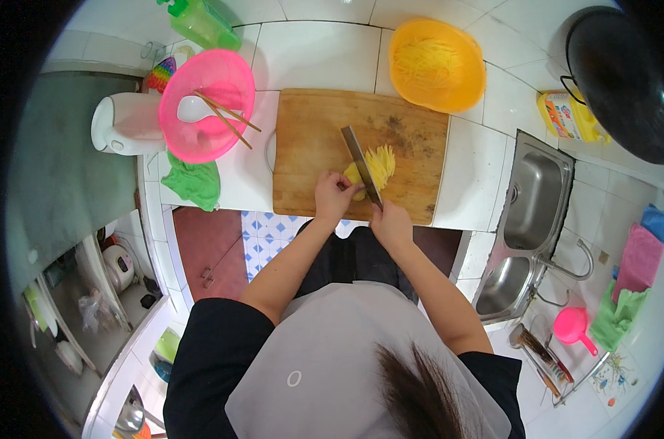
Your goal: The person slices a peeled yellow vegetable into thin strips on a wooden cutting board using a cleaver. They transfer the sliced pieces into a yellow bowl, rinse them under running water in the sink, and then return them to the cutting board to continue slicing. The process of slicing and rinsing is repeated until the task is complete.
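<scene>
My right hand (391, 224) grips the handle of a cleaver (359, 159), whose broad blade is seen nearly edge-on. The blade stands between an uncut piece of peeled yellow potato (353, 173) on its left and a fan of thin yellow slices or strips (382, 163) on its right. My left hand (335, 195) holds the uncut piece against the board, fingers bent and touching it close to the blade. All of this lies on a wooden cutting board (310, 131), right of its middle. The underside of the potato is hidden.
Behind the board's right corner stands a yellow basin (469, 90) with pale yellow shreds (426, 61). To the left, a pink basket (175, 131) holds a white spoon (195, 108) and chopsticks (228, 120), beside a green cloth (192, 181). A steel double sink (507, 255) is at right.
</scene>
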### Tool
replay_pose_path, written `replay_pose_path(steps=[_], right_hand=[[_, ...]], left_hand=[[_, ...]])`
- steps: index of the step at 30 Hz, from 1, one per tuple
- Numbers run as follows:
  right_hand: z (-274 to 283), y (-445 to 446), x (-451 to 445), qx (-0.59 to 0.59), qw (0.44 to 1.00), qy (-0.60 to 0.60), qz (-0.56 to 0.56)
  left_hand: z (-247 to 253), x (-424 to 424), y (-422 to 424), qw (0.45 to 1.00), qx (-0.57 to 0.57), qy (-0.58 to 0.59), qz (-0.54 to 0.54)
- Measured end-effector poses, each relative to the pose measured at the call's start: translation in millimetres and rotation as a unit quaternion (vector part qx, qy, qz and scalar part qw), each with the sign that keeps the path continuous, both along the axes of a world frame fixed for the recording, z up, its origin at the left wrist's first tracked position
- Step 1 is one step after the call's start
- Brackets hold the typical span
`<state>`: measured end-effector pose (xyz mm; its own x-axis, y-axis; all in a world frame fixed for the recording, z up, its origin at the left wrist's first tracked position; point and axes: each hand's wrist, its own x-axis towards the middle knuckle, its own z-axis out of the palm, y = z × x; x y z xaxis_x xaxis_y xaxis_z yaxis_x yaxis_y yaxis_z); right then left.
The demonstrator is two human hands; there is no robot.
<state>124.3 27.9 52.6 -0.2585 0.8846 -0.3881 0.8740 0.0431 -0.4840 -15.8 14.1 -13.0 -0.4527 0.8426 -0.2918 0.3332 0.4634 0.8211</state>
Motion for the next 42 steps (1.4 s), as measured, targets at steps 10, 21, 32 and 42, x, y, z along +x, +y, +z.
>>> replay_pose_path(steps=[10,21,32,42], right_hand=[[26.8,-10.4,-8.1,-0.031,0.998,-0.047,-0.015],[34.8,-12.7,-13.0,-0.035,0.997,-0.063,-0.021],[-9.9,-8.4,-18.3,-0.016,0.997,-0.069,-0.020],[29.3,-13.6,-11.6,-0.026,0.998,-0.051,-0.016]], left_hand=[[1.8,0.5,-2.8,0.999,0.023,0.008,-0.022],[3.6,-2.5,-1.5,0.998,0.024,0.003,-0.051],[7.9,-2.8,1.0,0.997,0.029,0.026,-0.071],[-0.2,-2.2,-2.4,0.999,0.011,-0.013,-0.045]])
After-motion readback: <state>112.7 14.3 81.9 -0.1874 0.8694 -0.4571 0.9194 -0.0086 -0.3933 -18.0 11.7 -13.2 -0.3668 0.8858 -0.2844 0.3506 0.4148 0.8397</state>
